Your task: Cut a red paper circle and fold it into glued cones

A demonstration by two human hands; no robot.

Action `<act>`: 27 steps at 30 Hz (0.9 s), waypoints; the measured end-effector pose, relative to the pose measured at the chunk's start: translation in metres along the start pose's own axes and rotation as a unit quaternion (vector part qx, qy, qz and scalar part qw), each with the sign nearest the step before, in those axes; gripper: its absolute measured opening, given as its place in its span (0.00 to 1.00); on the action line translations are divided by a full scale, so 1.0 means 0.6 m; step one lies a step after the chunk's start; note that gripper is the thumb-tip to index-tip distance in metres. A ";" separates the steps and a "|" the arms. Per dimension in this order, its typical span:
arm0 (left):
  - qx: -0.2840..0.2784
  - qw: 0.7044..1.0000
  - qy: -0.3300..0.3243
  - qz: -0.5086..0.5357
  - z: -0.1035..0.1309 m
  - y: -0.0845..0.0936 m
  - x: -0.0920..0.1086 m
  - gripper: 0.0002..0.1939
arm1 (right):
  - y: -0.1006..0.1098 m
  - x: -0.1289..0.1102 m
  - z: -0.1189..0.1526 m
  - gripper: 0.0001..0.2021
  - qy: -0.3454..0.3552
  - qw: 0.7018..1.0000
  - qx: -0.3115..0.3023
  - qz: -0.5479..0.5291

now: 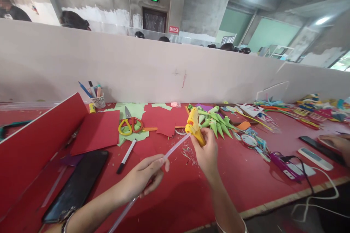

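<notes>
A yellow hot glue gun (194,125) is gripped by my right hand (205,149), its body tilted above the red table. My left hand (147,176) is closed around a long translucent glue stick (177,147). The stick's upper end meets the rear of the glue gun; how far it goes in I cannot tell. Its lower part passes under my left hand toward the bottom edge. Behind the gun lie several green paper cones (217,123). Left of it, scissors (130,124) with yellow and red handles rest on green paper.
A white marker (127,156), red card (95,131) and a black phone (78,185) lie to the left. A pen cup (97,100) stands by the partition (136,65). A purple power strip (287,165) with cables sits right, near another person's hand (336,143).
</notes>
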State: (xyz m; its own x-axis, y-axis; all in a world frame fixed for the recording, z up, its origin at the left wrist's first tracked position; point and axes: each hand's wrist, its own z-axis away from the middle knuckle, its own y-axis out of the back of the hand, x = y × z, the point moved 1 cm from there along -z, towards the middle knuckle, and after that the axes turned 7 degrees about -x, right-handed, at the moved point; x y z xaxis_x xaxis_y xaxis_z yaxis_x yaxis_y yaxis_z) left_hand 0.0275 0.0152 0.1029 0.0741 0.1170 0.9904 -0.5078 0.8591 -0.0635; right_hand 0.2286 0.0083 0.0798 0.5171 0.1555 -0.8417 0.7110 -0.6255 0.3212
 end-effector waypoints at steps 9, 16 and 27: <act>0.014 0.998 0.029 0.056 -0.014 -0.002 -0.002 0.14 | -0.017 0.016 0.002 0.11 -0.025 0.999 -0.001 0.034; 0.006 0.993 0.047 0.104 -0.024 -0.009 -0.003 0.14 | -0.024 0.029 -0.001 0.12 0.019 0.995 0.044 0.085; -0.048 0.948 0.017 0.314 -0.049 0.008 -0.024 0.11 | -0.035 0.041 0.003 0.12 0.046 0.978 0.028 0.203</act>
State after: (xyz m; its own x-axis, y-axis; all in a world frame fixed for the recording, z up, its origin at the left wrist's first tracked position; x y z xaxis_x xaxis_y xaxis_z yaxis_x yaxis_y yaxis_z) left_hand 0.0491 0.0322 0.0848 -0.1889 0.6341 0.7499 -0.3808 0.6566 -0.6511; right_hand 0.2258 0.0239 0.0516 0.7936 -0.0486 -0.6065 0.4123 -0.6901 0.5948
